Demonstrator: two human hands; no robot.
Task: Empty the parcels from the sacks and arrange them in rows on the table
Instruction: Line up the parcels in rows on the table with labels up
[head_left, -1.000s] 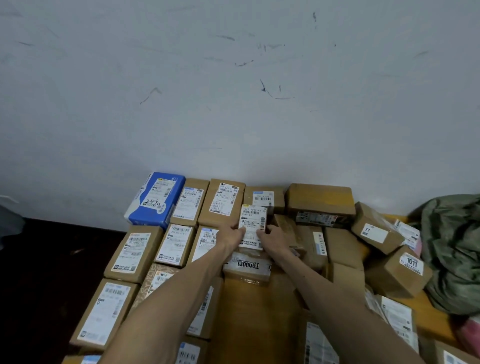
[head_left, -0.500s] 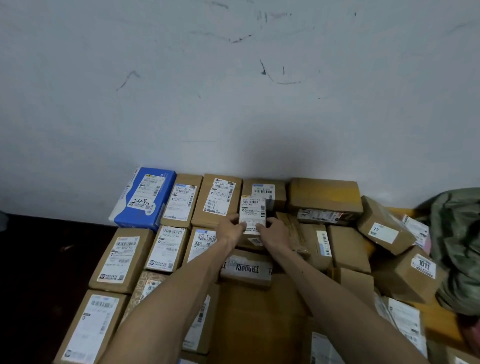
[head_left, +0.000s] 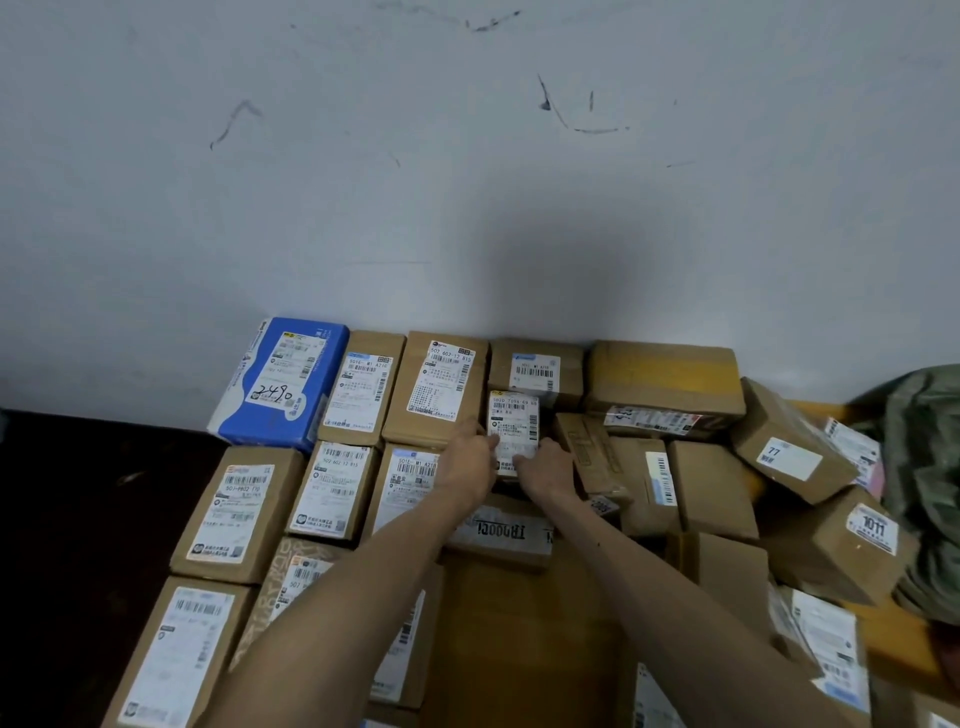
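A small brown parcel with a white label (head_left: 513, 423) sits in the second row from the wall, just in front of a labelled box (head_left: 535, 370). My left hand (head_left: 467, 460) grips its left side and my right hand (head_left: 545, 470) grips its lower right corner. Labelled parcels lie in neat rows to the left, among them a blue parcel marked 2490 (head_left: 283, 384). A green sack (head_left: 924, 488) lies at the far right.
Unsorted boxes pile up on the right, including ones marked 77 (head_left: 789, 441) and 1011 (head_left: 844, 545). A box with black lettering (head_left: 501, 532) lies under my forearms. The grey wall (head_left: 467, 208) backs the table; dark floor (head_left: 78, 519) lies left of it.
Both hands have carried the small labelled parcel a little farther toward the wall. The camera view has tilted slightly upward.
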